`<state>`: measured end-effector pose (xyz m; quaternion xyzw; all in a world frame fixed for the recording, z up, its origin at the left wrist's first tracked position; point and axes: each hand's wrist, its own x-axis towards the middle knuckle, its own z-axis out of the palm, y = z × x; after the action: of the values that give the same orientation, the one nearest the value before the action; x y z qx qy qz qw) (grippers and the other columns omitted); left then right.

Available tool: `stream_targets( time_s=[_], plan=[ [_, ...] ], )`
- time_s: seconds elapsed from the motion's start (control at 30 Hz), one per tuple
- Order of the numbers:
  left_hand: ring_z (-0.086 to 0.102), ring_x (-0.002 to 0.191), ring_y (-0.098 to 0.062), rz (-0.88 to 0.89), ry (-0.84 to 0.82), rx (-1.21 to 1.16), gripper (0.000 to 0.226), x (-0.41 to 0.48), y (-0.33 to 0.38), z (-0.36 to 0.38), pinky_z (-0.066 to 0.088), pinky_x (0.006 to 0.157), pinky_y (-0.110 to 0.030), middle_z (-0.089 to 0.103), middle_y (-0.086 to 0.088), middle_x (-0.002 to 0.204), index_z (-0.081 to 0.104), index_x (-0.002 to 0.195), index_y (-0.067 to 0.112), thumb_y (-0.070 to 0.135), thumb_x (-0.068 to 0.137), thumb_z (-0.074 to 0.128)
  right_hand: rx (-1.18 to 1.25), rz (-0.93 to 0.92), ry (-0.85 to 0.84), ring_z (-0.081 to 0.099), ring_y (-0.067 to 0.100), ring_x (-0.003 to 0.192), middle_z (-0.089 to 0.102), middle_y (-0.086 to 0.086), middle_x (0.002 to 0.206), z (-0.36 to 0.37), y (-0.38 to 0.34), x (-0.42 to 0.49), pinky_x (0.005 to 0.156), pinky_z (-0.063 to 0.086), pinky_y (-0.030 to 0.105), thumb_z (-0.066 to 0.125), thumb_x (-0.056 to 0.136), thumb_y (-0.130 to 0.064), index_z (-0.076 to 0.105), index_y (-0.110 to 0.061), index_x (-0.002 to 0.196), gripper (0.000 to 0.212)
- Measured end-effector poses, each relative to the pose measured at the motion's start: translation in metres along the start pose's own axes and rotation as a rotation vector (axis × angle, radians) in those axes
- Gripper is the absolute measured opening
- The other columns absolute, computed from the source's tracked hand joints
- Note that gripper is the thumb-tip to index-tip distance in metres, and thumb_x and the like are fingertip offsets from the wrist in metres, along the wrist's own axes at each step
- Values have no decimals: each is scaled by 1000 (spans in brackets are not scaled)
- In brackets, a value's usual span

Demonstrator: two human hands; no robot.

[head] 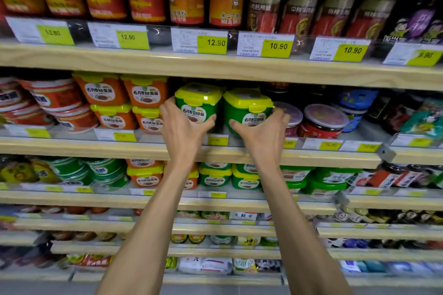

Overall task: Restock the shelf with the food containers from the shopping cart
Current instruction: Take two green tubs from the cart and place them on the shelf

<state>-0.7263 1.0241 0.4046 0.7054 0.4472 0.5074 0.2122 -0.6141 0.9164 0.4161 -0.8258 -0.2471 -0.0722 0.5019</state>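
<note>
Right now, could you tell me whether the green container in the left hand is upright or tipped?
Upright: the green container has its yellow lid on top and its label right way up, the left hand gripping it.

You have two green tubs with yellow lids at the middle shelf [143, 145]: the left green container [197, 105] and the right green container [248, 110]. There is one in each of your two hands, left hand [182, 127] and right hand [262, 132]. Beside them you can count four orange containers [103, 91], stacked two on two. The top rail carries six price tags [212, 42].
</note>
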Motion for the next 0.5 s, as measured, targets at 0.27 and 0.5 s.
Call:
stream_targets(
  time_s=[0.27,0.5],
  plan=[
    [54,116,-34,-61,27,130,91,9,-11,15,47,86,-43,56,-16,120,49,126,0,53,62,88,-46,4,-24,59,32,112,46,11,130,27,-2,-3,89,48,36,88,62,-58,46,-2,130,98],
    [59,110,-34,-50,8,322,93,2,-12,23,51,74,-43,56,-13,120,48,126,3,63,63,83,-280,-58,-31,63,31,107,47,10,132,31,-4,-3,77,52,35,82,67,-62,45,-4,134,96]
  ],
)
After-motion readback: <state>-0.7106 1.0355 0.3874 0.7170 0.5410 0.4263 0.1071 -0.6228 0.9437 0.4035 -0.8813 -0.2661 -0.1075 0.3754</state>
